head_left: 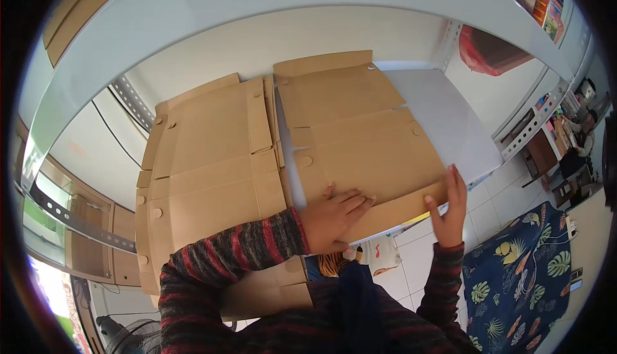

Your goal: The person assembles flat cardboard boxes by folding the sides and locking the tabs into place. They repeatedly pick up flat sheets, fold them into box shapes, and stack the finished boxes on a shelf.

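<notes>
Two sheets: flat, unfolded brown cardboard box blanks lie side by side on a white table [450, 123], seen from above.
Right blank [360, 142]: lies in the middle of the table, its near edge at the table's front edge.
Left blank [205, 161]: just beside the right one, reaching past the table's near-left side.
Left hand [334, 216]: laid palm down on the right blank's near flap, fingers spread a little and pressing flat.
Right hand [447, 209]: open with fingers straight and together, its fingertips [453, 177] against the right blank's near right corner at the table edge.
Sleeves: dark knit with red and grey stripes.
Floor: white tiles [418, 264] below the table, with a dark blue leaf-patterned cloth [520, 277] to the right.
</notes>
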### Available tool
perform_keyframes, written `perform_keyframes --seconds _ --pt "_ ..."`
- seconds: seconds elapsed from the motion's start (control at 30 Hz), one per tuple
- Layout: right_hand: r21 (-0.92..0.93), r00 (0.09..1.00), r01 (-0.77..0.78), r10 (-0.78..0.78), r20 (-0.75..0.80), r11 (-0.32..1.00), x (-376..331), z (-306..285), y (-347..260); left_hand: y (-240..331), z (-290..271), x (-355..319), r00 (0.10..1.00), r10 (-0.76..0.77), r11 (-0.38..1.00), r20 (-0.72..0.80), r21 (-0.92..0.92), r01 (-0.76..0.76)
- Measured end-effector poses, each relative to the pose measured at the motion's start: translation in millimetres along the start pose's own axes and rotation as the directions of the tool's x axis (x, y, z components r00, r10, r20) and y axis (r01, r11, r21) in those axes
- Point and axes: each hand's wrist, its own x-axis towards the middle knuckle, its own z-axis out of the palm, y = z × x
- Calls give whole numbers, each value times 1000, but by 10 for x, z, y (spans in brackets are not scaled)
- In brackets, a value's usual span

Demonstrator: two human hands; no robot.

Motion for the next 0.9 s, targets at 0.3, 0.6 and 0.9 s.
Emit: perform_keyframes --seconds 0.3,0.6,0.9 --pt "598 828 -321 524 -199 735 -237 10 161 100 -164 -78 971 234 961 41 -159 -225" --pt "967 653 -253 744 140 40 -572 -9 -39 159 -180 -107 942 260 965 213 -74 -250" --pt "525 761 -476 630 -156 705 -655 -53 -179 246 10 -147 943 277 960 184 -8 -281"
